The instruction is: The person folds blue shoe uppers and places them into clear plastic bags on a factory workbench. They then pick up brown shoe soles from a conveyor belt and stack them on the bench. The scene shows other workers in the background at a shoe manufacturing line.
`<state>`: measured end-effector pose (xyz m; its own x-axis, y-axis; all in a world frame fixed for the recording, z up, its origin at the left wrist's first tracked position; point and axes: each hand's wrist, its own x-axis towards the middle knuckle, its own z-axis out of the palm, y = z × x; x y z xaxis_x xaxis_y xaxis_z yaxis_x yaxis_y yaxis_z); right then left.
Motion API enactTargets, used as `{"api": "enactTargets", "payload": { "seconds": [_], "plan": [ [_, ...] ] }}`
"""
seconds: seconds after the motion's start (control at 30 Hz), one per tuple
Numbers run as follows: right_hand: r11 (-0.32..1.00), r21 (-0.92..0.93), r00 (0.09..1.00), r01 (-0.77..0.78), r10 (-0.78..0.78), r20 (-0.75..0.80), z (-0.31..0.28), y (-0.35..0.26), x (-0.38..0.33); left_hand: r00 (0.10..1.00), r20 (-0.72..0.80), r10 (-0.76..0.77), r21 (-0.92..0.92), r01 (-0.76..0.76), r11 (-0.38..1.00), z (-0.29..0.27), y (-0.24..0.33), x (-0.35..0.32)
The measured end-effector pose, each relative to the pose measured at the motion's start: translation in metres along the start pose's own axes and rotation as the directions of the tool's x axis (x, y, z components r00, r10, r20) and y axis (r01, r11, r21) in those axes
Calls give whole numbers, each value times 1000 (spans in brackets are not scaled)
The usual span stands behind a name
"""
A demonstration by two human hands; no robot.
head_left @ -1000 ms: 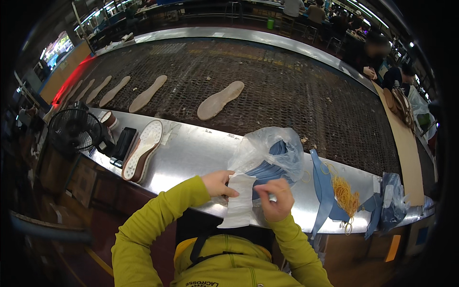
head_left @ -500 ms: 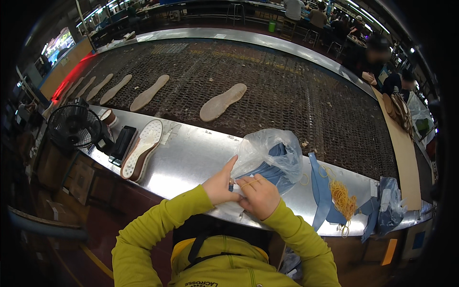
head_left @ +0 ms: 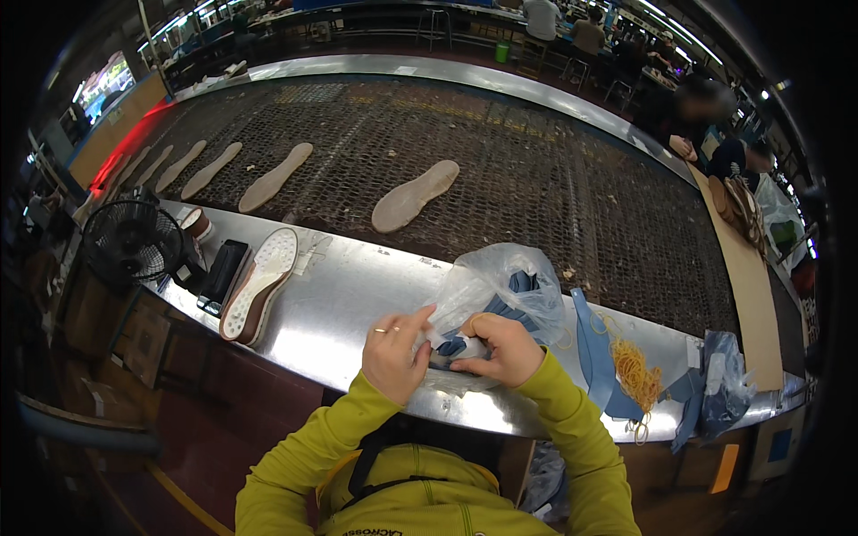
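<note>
Gripping a clear plastic bag (head_left: 500,286) of blue pieces, both hands meet: left hand (head_left: 393,353), right hand (head_left: 500,350).

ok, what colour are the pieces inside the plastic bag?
Blue pieces, seen through the clear plastic bag; head view.

At the steel counter's near edge (head_left: 340,295), the left hand (head_left: 393,350) and right hand (head_left: 497,348) pinch blue pieces at the mouth of a clear plastic bag (head_left: 500,286), with a white shoe sole (head_left: 259,284) left and yellow rubber bands (head_left: 636,371) right.
</note>
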<state>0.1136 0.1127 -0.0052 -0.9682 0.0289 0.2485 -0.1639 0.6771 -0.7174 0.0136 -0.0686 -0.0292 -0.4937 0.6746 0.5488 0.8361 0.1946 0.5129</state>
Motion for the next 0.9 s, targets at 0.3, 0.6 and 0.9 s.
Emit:
{"api": "enactTargets", "payload": {
  "seconds": [0.3,0.6,0.9],
  "plan": [
    [984,151,994,-95,102,-40,-5,1,6,796,222,-562,-867,425,260,22,62,-42],
    [984,134,990,-120,109,88,0,0,12,753,357,-552,-892,450,37,36,43,-26],
    [967,256,989,-12,-26,145,9,14,6,695,293,-657,-921,389,1,50,40,-28]
  ]
}}
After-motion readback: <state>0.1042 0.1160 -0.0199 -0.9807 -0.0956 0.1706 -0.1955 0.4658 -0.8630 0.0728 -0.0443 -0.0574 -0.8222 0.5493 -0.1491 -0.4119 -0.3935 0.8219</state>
